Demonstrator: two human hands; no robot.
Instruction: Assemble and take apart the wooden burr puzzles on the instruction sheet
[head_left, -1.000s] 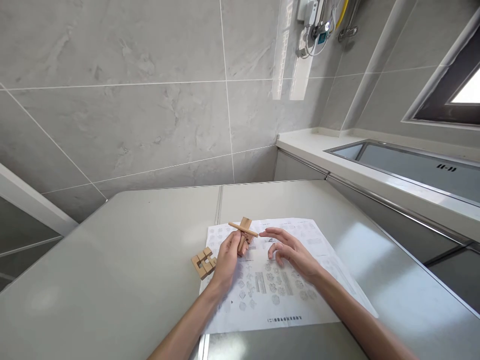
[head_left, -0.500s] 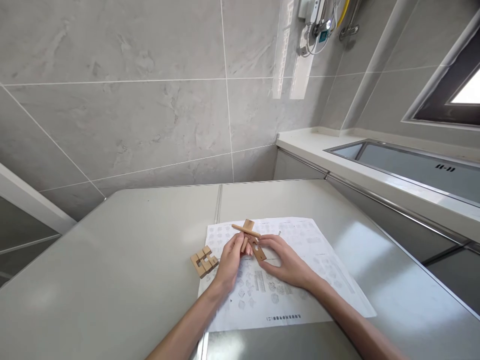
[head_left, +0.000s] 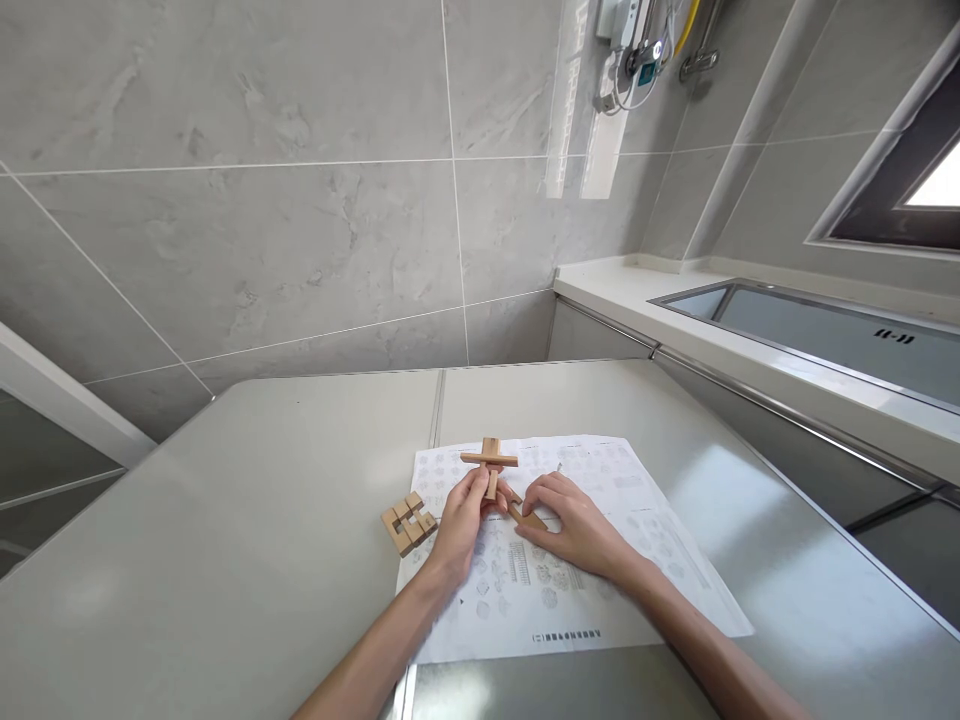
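Note:
My left hand (head_left: 463, 515) pinches a cross-shaped assembly of wooden puzzle pieces (head_left: 491, 458), its bars crossing above my fingertips. Between the thumb and fingers of my right hand (head_left: 570, 515) is a flat wooden puzzle piece (head_left: 534, 521) with a cut-out, its near end close to my left fingertips. Whether the flat piece touches the assembly I cannot tell. Just left of my left hand lies a block of notched wooden pieces (head_left: 409, 523). Under both hands spreads a printed paper sheet (head_left: 600, 610) covered with small diagrams.
The pale table (head_left: 225, 540) has a seam running through it and ends at a grey tiled wall (head_left: 300, 230). To the right stands a counter (head_left: 600, 280) with a sink (head_left: 810, 320). Pipes and cables (head_left: 641, 65) hang on the wall at upper right.
The crossed assembly has turned so its long bar lies nearly level. The flat piece in my right hand has tilted and shifted slightly right and down. The block on the left stayed put.

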